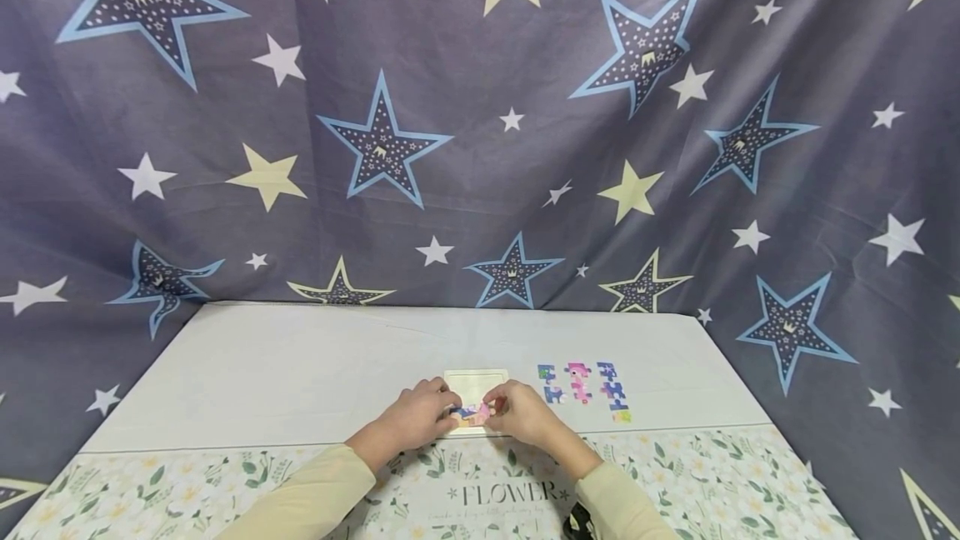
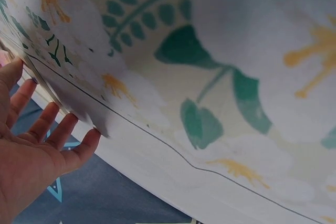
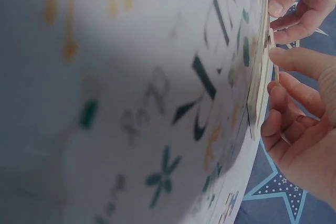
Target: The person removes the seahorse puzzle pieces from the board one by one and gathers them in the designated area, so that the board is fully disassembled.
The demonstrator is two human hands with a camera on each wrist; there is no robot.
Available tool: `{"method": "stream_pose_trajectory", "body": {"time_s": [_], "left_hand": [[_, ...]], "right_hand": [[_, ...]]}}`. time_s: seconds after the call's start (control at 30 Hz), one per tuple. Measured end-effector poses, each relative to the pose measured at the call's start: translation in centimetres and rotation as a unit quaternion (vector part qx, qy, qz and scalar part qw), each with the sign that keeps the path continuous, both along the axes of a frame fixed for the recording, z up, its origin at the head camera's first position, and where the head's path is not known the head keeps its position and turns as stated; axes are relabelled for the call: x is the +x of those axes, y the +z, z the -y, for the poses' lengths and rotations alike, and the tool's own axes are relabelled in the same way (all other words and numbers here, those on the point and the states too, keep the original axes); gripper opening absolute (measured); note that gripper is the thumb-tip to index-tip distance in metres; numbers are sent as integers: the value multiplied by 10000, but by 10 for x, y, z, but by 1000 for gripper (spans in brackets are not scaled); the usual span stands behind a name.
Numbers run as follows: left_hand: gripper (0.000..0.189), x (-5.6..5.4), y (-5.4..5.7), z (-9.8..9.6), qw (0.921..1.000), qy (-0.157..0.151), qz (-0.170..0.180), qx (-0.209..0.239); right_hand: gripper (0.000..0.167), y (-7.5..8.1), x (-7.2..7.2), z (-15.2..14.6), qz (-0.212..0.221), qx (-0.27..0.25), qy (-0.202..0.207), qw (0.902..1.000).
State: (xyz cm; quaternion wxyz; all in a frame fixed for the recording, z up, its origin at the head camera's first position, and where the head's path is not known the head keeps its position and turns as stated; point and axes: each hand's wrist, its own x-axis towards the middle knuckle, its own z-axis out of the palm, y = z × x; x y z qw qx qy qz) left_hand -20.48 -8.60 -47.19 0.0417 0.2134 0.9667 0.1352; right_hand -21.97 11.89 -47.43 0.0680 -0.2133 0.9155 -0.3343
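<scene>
A small pale jigsaw frame (image 1: 476, 372) lies on the white tabletop, with joined pink, blue and orange puzzle pieces (image 1: 472, 417) along its near side. My left hand (image 1: 426, 412) rests at the frame's left edge, its thumb close to the pieces. In the left wrist view, the fingers of the left hand (image 2: 44, 142) are spread and slightly bent along the frame's side. From the right, my right hand (image 1: 521, 412) pinches a thin puzzle piece (image 3: 276, 73) between thumb and fingers over the frame. The fingers hide much of that piece.
Right of the frame lie loose puzzle pieces in columns: blue ones (image 1: 551, 384), pink ones (image 1: 578, 382) and more blue ones (image 1: 612, 386) with a yellow-green piece (image 1: 622, 417) at the near end. A floral cloth (image 1: 480, 490) covers the table's near part. A star-patterned curtain (image 1: 465, 165) hangs behind.
</scene>
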Motion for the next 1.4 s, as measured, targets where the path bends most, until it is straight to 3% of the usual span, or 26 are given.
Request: {"method": "stream_pose_trajectory", "body": {"time_s": [0.4, 0.67, 0.97, 1.4], "left_hand": [[30, -2, 0, -2, 9999, 90, 93, -56], [30, -4, 2, -3, 10000, 72, -34, -30], [31, -2, 3, -4, 9996, 237, 130, -94], [30, 1, 2, -4, 9999, 138, 87, -12]], "right_hand": [[27, 1, 3, -13, -86, -77, -13, 9999], [26, 6, 4, -24, -121, -121, -126, 9998], [27, 0, 3, -35, -232, 29, -144, 9996], [27, 1, 5, -52, -345, 99, -222, 9991]]}}
